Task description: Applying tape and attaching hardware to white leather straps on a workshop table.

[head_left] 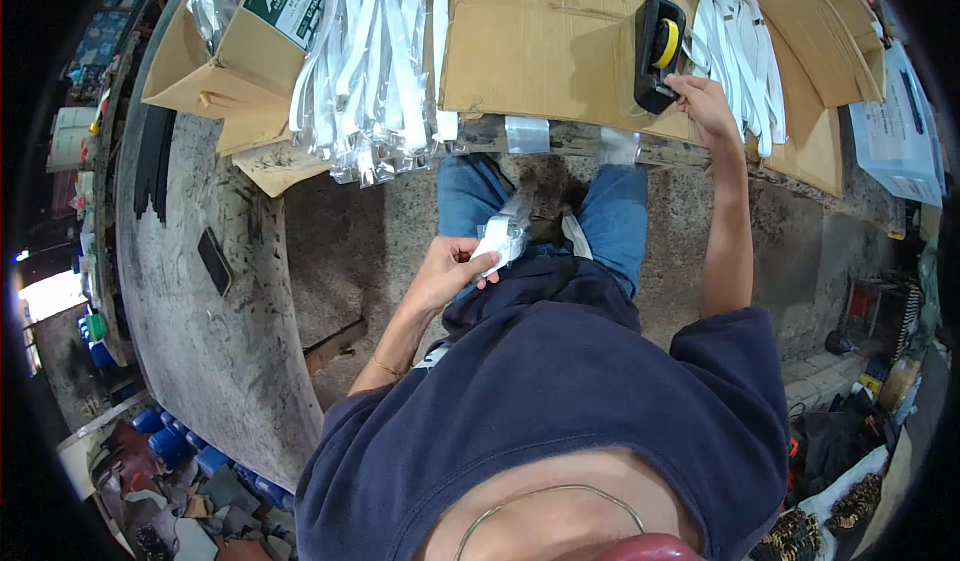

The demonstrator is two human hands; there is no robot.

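My left hand (pixel 450 269) is closed on a white strap in a clear plastic bag (pixel 504 235), above my lap. My right hand (pixel 708 111) reaches forward to a black tape dispenser (pixel 645 89) with a yellow core (pixel 666 45). Its thumb and finger are pinched at the dispenser's near end, where the tape comes off; the tape itself is hard to make out. Right of the dispenser hangs a bundle of loose white straps (pixel 728 46). To the left, a heap of bagged white straps (pixel 375 71) droops over the table edge.
A cardboard sheet (pixel 540 51) covers the table ahead. An open carton (pixel 245 71) with plastic bags stands far left, and a translucent plastic bin (pixel 895 126) at right. A dark phone (pixel 214 261) lies on the grey side table (pixel 205 346). Clear film pieces (pixel 527 135) hang at the table's near edge.
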